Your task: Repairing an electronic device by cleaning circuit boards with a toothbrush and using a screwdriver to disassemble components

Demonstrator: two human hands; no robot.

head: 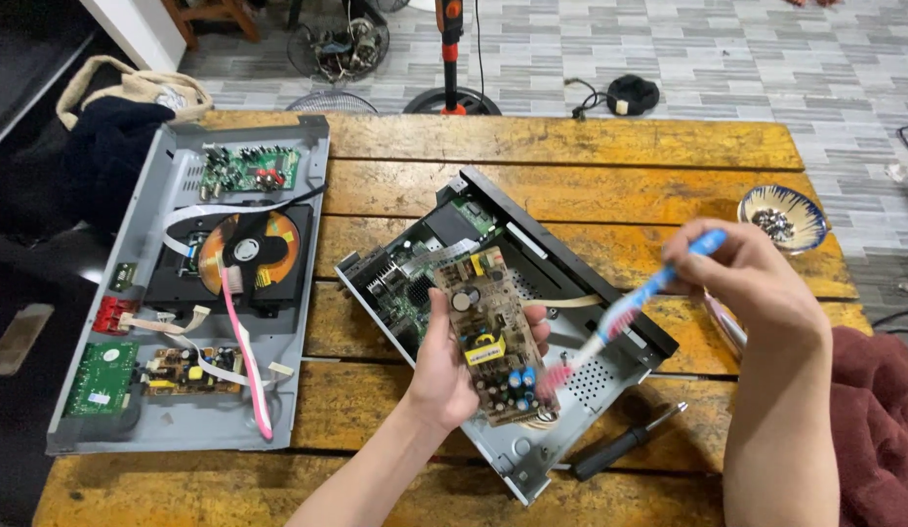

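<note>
My left hand [444, 376] grips a tan rectangular circuit board [488, 337] with a yellow label. My right hand [742, 278] clasps a blue-and-pink plastic toothbrush [620, 317], bristles touching the board.

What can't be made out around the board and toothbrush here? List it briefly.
- Underside of the circuit board: head view, faces away and is covered by the left hand.
- Toothbrush bristle contact: blurred.
- Toothbrush handle middle: wrapped by the right hand.
- Contents of the small bowl: too small to tell.
- Black tool tip: partly hidden behind the open grey case.
</note>
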